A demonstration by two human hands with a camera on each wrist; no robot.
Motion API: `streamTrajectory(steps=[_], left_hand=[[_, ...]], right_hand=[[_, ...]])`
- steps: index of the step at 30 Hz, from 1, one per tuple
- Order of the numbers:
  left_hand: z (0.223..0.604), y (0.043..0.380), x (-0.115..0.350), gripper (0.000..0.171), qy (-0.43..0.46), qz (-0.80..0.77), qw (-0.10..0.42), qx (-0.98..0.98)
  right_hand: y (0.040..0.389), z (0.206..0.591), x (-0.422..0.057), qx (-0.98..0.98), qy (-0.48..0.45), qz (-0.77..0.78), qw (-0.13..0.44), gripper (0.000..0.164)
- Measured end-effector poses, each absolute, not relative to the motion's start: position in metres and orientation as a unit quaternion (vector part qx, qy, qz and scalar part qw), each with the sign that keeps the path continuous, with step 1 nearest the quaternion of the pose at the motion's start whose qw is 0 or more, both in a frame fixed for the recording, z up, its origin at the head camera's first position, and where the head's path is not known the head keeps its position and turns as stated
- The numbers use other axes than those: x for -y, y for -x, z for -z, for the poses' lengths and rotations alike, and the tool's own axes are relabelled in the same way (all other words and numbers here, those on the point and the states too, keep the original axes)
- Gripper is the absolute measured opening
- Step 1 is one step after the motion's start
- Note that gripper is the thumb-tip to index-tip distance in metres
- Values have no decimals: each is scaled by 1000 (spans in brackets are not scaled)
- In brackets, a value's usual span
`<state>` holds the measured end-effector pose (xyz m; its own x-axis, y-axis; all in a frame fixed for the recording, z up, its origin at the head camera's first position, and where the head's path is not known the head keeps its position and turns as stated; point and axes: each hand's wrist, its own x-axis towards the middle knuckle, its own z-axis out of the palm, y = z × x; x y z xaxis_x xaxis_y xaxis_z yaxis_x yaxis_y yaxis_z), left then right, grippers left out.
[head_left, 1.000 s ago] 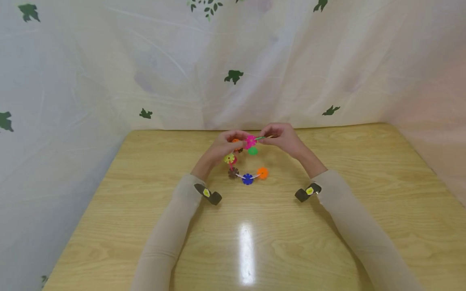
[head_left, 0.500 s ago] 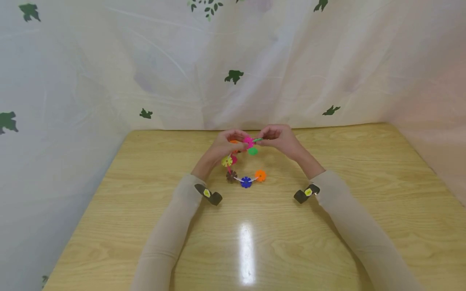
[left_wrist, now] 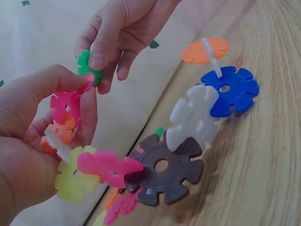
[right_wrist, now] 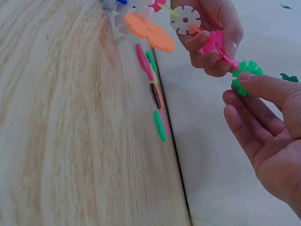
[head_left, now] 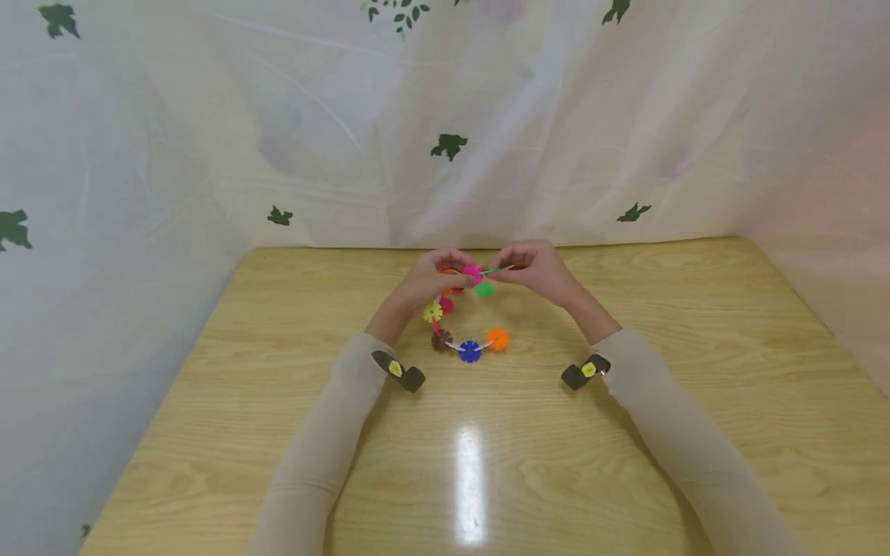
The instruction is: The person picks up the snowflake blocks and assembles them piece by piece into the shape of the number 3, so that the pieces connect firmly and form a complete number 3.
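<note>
My left hand (head_left: 441, 274) pinches a pink notched snowflake disc (left_wrist: 66, 107) near one end of a linked chain of coloured discs. My right hand (right_wrist: 277, 125) holds a green snowflake disc (right_wrist: 245, 75) between thumb and fingers. That green disc meets the edge of a second pink disc (left_wrist: 88, 83) beside my left thumb; how deep the slots sit is hidden. From my left hand the chain curves down through a yellow disc (left_wrist: 75, 176), a dark brown disc (left_wrist: 162, 167), a white disc (left_wrist: 190, 115) and a blue disc (left_wrist: 233, 92), to an orange disc (left_wrist: 204, 50).
Behind the hanging chain, several more discs lie on the wooden table (head_left: 542, 432) near its far edge, among them a pink disc (right_wrist: 142, 61), a dark disc (right_wrist: 155, 95) and a green disc (right_wrist: 160, 125). A pale leaf-printed curtain (head_left: 348, 139) hangs directly behind the table.
The hanging part of the chain has swung slightly toward the table's front. Both hands stay close together, and the pink and green discs have shifted a little left and down.
</note>
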<state>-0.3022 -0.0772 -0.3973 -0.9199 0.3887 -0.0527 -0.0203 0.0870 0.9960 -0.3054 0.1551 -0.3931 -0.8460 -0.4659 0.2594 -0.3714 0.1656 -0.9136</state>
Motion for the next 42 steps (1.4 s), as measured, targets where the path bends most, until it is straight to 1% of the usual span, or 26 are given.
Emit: streamTrajectory(steps=[8, 23, 31, 38, 42], left_hand=[[398, 302, 76, 17, -139, -672, 150, -712], [397, 301, 75, 15, -133, -690, 166, -692], [396, 300, 74, 15, -142, -693, 167, -687], [394, 299, 73, 16, -136, -703, 169, -678], [394, 299, 74, 16, -145, -696, 164, -684]], right_hand=[[304, 393, -154, -769, 283, 573, 9, 8], [302, 392, -152, -748, 297, 594, 8, 7], [301, 392, -152, -750, 307, 586, -5, 4], [302, 395, -150, -740, 316, 594, -10, 5], [303, 398, -147, -744, 304, 596, -8, 5]])
